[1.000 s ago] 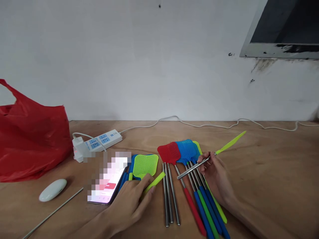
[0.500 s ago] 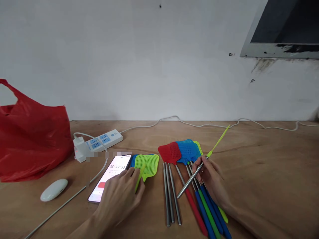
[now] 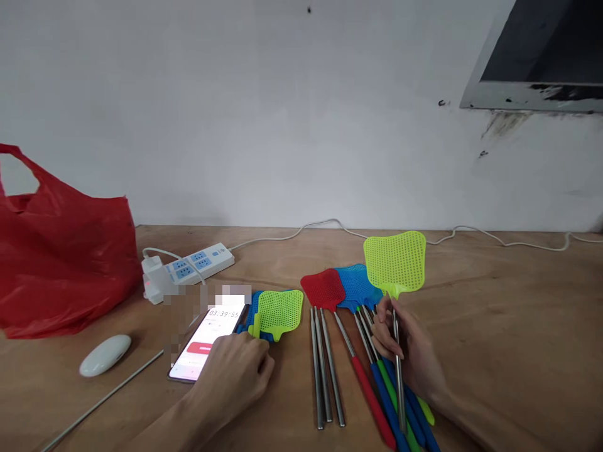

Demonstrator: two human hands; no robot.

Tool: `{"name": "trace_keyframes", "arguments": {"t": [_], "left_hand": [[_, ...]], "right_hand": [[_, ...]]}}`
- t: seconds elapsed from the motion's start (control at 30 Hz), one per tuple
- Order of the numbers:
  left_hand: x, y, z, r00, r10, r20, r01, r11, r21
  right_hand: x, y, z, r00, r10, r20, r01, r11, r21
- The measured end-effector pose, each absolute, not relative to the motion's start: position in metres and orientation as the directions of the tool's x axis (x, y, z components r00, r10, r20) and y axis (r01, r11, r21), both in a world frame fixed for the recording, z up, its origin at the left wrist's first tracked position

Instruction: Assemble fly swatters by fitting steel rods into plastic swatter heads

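Note:
My right hand [image 3: 409, 351] pinches a fly swatter with a yellow-green mesh head [image 3: 396, 262] and a bare metal rod [image 3: 400, 392], head up and facing me. My left hand [image 3: 235, 370] is closed around a yellow-green handle grip [image 3: 255, 326], only its top end showing. Just beyond that hand lies another yellow-green swatter head [image 3: 281, 312], partly over blue ones [image 3: 254, 304]. Between my hands rest several loose metal rods [image 3: 326, 370]. Swatters with a red head [image 3: 323, 289] and blue heads [image 3: 357, 285] lie beneath the raised one, their coloured handles [image 3: 374, 402] pointing toward me.
A phone [image 3: 207, 339] showing a timer lies beside my left wrist. Farther left are a white mouse-shaped object [image 3: 105, 355], a power strip [image 3: 202, 263] with a plugged charger, and a red plastic bag [image 3: 66, 251]. A white cable [image 3: 282, 238] runs along the wall.
My right hand has turned its swatter from edge-on and slanted to upright, with the mesh face toward me. The left hand has tilted the yellow-green grip and shifted it slightly left.

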State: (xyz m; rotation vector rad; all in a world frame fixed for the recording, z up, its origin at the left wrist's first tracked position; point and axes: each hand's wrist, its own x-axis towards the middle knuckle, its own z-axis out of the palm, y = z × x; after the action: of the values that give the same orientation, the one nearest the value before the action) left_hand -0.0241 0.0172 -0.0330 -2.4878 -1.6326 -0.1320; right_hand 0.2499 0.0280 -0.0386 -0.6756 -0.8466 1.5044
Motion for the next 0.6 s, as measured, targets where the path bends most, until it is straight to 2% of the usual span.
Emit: {"name": "trace_keyframes", "arguments": {"t": [0.07, 0.13, 0.23, 0.33, 0.47, 0.6], "left_hand": [[-0.024, 0.017, -0.033, 0.426, 0.878, 0.217, 0.904, -0.423, -0.061], [-0.024, 0.018, -0.033, 0.451, 0.825, 0.341, 0.886, -0.461, -0.056], [-0.025, 0.022, -0.035, 0.482, 0.721, 0.498, 0.862, -0.491, -0.124], [-0.027, 0.026, -0.04, 0.507, 0.708, 0.491, 0.855, -0.484, -0.186], [-0.028, 0.029, -0.042, 0.508, 0.758, 0.41, 0.859, -0.484, -0.168], [-0.029, 0.03, -0.042, 0.521, 0.747, 0.413, 0.851, -0.49, -0.188]], "right_hand": [[0.251, 0.027, -0.039, -0.14, 0.988, 0.059, -0.594, -0.036, -0.804], [0.251, 0.026, -0.039, -0.144, 0.988, 0.06, -0.601, -0.039, -0.798], [0.251, 0.026, -0.038, -0.131, 0.989, 0.075, -0.582, -0.016, -0.813], [0.25, 0.026, -0.037, -0.114, 0.989, 0.094, -0.556, 0.014, -0.831], [0.249, 0.027, -0.038, -0.104, 0.99, 0.09, -0.54, 0.019, -0.841], [0.25, 0.027, -0.039, -0.149, 0.986, 0.07, -0.562, -0.026, -0.826]]}}
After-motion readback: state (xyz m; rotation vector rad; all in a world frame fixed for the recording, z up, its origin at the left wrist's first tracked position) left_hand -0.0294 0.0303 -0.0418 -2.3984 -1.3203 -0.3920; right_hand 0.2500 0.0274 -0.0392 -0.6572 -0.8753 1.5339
